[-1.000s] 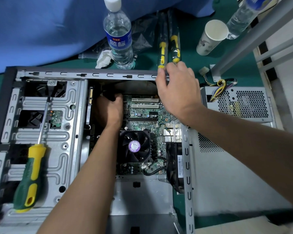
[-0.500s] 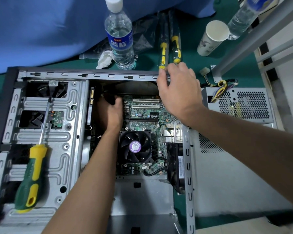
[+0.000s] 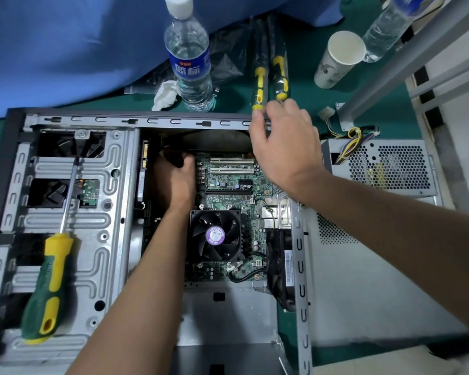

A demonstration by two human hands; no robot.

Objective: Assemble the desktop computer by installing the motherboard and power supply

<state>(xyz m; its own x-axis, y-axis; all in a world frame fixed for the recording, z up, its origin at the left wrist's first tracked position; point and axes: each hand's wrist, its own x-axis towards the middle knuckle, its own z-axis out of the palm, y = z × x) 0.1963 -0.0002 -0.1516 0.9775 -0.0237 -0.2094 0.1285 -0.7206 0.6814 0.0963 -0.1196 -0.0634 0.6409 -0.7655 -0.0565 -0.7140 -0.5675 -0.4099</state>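
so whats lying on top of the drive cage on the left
A green and yellow screwdriver lies on the drive cage, shaft pointing away from the person. What sits inside the bays beneath is mostly hidden.

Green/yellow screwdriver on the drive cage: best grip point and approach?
Grip the screwdriver by its thick green-and-yellow handle, coming from above. It lies flat on the drive cage, handle toward the person, thin shaft pointing away. The handle's upper side is exposed; the left hand is inside the case, so likely wait.
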